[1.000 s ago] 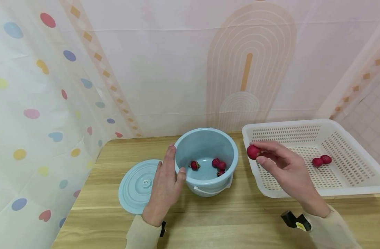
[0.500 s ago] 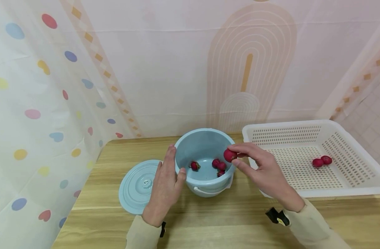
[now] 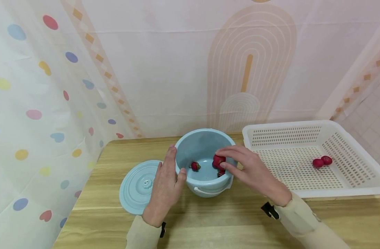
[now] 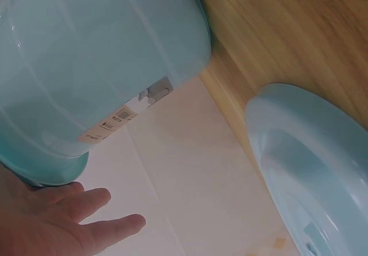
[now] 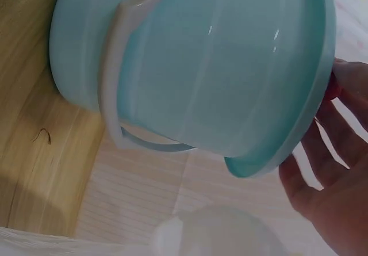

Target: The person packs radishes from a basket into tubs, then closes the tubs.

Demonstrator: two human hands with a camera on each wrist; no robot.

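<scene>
My right hand [image 3: 253,171] pinches a red radish [image 3: 218,158] between thumb and fingers over the mouth of a light blue bucket [image 3: 206,133]. In the right wrist view only a sliver of this radish [image 5: 332,88] shows past the bucket's rim. Several more radishes lie on the bucket's floor, one of them a radish with leafy bits [image 3: 194,166] to the left; the held one partly covers the others. My left hand [image 3: 165,186] has its fingers extended along the bucket's left rim. Beside that hand, a round blue lid [image 3: 133,193] lies on the table, partly covered by it.
A white perforated basket [image 3: 342,191] stands on the right of the wooden table [image 3: 208,221], with two radishes [image 3: 322,161] inside. The bucket's white handle [image 3: 210,192] hangs down at its front. A patterned curtain [image 3: 165,69] hangs behind the table.
My right hand has carried the radish leftward from over the basket's edge to over the bucket. The left hand has stayed at the rim.
</scene>
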